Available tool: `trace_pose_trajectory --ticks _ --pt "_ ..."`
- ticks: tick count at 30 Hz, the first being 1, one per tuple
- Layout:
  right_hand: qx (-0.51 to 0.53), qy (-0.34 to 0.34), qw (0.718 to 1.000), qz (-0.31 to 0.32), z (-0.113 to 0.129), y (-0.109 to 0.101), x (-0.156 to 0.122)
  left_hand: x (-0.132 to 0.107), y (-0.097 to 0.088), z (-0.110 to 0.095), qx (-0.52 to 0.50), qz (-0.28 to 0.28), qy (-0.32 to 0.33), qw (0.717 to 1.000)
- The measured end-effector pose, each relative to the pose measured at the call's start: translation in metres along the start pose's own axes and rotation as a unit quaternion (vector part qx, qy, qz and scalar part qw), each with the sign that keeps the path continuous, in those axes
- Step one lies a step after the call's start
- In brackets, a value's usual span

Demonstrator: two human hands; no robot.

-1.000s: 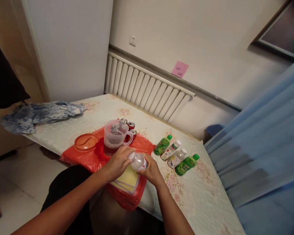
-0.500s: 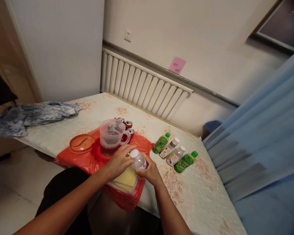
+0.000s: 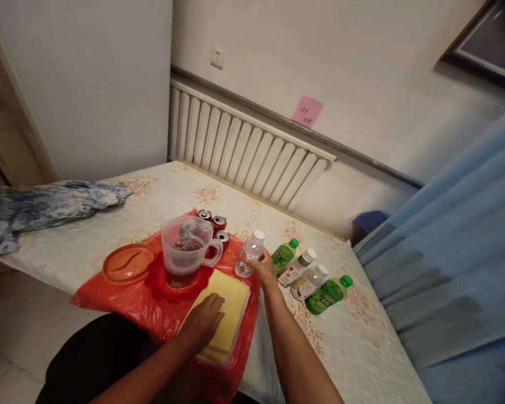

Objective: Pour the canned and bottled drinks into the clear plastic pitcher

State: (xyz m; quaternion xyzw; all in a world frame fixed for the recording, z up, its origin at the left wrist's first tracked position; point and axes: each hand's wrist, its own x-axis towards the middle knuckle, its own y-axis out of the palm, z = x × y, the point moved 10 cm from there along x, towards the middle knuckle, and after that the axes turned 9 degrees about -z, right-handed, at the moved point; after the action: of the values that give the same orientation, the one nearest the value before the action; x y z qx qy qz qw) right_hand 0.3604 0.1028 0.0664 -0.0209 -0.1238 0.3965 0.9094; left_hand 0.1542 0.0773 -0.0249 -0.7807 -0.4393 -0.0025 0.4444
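"What are you holding?"

"My right hand (image 3: 265,270) is wrapped around a white-capped clear bottle (image 3: 252,248), near the yellow pad (image 3: 230,285), on the right side of the red plastic sheet (image 3: 109,292) covering the counter (image 3: 353,348)."

"And the left hand (image 3: 205,322)?"

"Grasping nothing; I have it resting loosely on the yellow pad."

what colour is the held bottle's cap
The cap is white, best seen in the head view.
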Motion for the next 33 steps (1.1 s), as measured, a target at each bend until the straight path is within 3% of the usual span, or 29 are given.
trace_pose_trajectory --ticks 5,10,19,26,30,33 --pt "-0.003 -0.016 1.0 -0.013 -0.015 0.029 0.057 -0.011 0.013 0.005 0.072 -0.034 0.073 0.994" --pt "-0.011 -0.023 0.999 -0.021 -0.032 0.061 0.097 -0.018 0.011 0.008 0.079 -0.073 0.088 0.99" --pt "-0.014 -0.017 1.0 -0.011 -0.049 0.101 0.104 -0.018 0.012 0.006 0.074 -0.037 0.069 0.994" --pt "0.008 -0.009 1.0 -0.023 -0.06 0.089 0.095 -0.016 0.007 0.003 0.08 -0.063 0.085 0.991" --pt "0.014 0.014 0.998 -0.065 -0.068 0.06 0.078 -0.014 0.002 0.001 0.073 -0.092 0.097 0.988" --pt "0.014 0.028 0.995 -0.092 -0.072 0.033 0.05 -0.013 0.001 -0.001 0.08 -0.099 0.115 0.985"
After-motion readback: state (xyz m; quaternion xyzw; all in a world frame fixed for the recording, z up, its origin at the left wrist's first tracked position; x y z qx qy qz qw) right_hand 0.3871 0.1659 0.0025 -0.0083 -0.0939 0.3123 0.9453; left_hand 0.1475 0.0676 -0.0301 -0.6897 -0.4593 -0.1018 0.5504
